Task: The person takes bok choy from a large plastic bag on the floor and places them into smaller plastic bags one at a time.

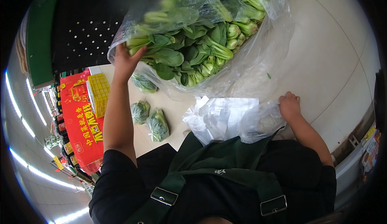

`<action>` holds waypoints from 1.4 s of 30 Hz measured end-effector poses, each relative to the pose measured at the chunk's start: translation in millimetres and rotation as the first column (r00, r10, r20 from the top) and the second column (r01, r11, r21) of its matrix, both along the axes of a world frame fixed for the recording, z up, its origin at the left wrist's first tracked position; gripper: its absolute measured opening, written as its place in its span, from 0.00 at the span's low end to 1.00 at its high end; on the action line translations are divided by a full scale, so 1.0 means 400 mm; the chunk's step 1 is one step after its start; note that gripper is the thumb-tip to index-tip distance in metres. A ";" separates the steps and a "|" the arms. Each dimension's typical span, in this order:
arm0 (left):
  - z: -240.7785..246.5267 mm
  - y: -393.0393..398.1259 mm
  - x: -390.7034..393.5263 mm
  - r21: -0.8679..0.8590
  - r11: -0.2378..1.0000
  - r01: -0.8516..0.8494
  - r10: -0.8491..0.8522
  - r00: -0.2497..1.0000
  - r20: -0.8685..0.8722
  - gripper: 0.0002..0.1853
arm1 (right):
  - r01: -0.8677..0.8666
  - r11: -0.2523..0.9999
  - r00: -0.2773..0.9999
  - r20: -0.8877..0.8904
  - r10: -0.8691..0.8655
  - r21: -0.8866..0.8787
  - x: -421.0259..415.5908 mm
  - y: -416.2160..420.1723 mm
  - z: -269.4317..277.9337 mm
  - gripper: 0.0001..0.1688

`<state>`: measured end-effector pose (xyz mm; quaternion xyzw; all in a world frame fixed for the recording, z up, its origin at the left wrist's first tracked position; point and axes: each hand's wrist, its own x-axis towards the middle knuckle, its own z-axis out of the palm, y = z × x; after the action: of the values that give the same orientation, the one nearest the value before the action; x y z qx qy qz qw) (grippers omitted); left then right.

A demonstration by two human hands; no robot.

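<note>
A large clear plastic bag (272, 51) lies before me, filled with bunches of bok choy (193, 51). At its left end my left hand (128, 59) grips a bok choy by the pale stalks, thumb in front and fingers partly hidden inside the film. Near my lap at the right, my right hand (290, 107) has its fingers curled on a thin clear produce bag (261, 121). That bag rests against a stack of white plastic bags (223, 112) over my green apron (220, 154).
Several packed bags of greens (158, 125) sit on the tiled floor to the left. Beyond them are a yellow plastic crate (99, 93) and a red printed display cover (83, 121). A black perforated panel (87, 39) stands at upper left, a shelf base (350, 163) at right.
</note>
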<state>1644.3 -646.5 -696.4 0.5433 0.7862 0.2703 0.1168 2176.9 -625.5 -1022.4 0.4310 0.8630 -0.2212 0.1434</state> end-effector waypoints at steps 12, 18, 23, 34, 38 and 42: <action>0.189 0.011 0.109 -0.496 0.866 0.063 -0.322 0.829 -0.458 0.49 | -0.004 0.921 0.976 -0.202 -0.081 -0.389 0.032 0.083 0.063 0.24; 0.235 -0.025 0.267 -0.493 0.865 0.097 -0.418 0.684 -0.598 0.53 | 0.123 0.840 0.775 -0.477 -0.414 -0.528 -0.056 0.199 0.323 0.41; 0.233 -0.008 0.400 -0.500 0.797 0.338 -0.584 0.639 -0.501 0.54 | -0.326 0.924 0.453 -0.891 -0.034 -0.202 -0.321 0.205 0.552 0.59; 0.254 -0.122 0.361 -0.327 0.828 0.455 -0.557 0.601 -0.574 0.54 | -0.350 0.881 0.441 -0.885 -0.145 -0.319 -0.479 0.399 0.408 0.26; 0.248 -0.224 0.321 -0.288 0.760 0.583 -0.596 0.447 -0.666 0.38 | -0.189 0.965 0.485 -0.872 -0.070 -0.183 -0.488 0.489 0.554 0.27; 0.250 -0.233 0.370 -0.289 0.627 0.723 -0.722 0.402 -0.563 0.26 | -0.024 0.964 0.691 -0.693 0.207 0.263 -0.515 0.522 0.635 0.33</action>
<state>1792.1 -739.7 -596.3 0.8851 0.4627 -0.0060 -0.0499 1971.0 -416.5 -768.4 0.2694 0.8959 -0.2585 -0.2409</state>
